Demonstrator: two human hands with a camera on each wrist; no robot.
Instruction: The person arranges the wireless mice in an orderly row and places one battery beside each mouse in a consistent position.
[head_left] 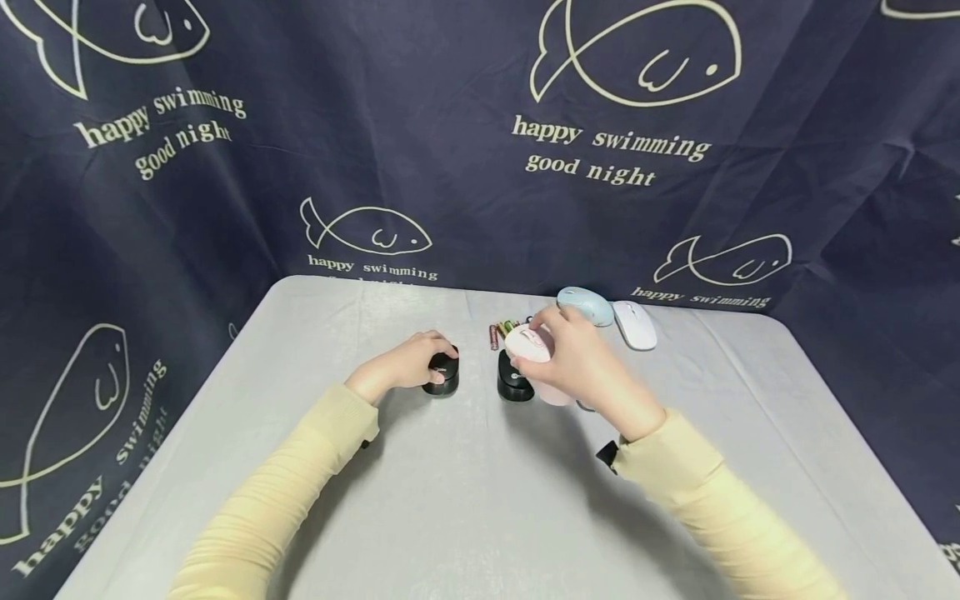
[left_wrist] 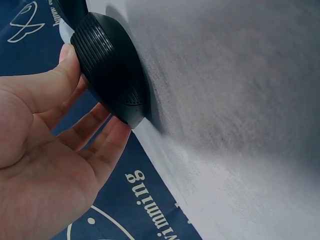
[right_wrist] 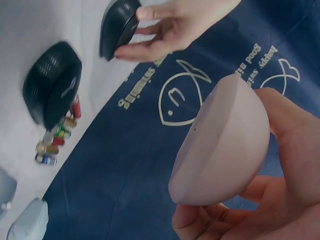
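My left hand [head_left: 405, 362] grips a black computer mouse [head_left: 444, 373] by its sides, thumb on one side and fingers on the other. In the left wrist view that black mouse [left_wrist: 110, 65] shows its ribbed side against the tabletop. My right hand [head_left: 573, 354] holds a pale pink mouse [head_left: 528, 343] above the table; its rounded body [right_wrist: 225, 145] fills much of the right wrist view. A second black mouse [head_left: 513, 377] rests on the table between the hands. Partly hidden under my right hand is another pale pink object [head_left: 553, 394].
Several small batteries [head_left: 504, 330] lie behind the second black mouse. A light blue mouse [head_left: 585, 306] and a white mouse [head_left: 636, 325] sit near the back edge of the pale table [head_left: 450, 500]. Dark blue printed cloth [head_left: 465, 150] hangs behind.
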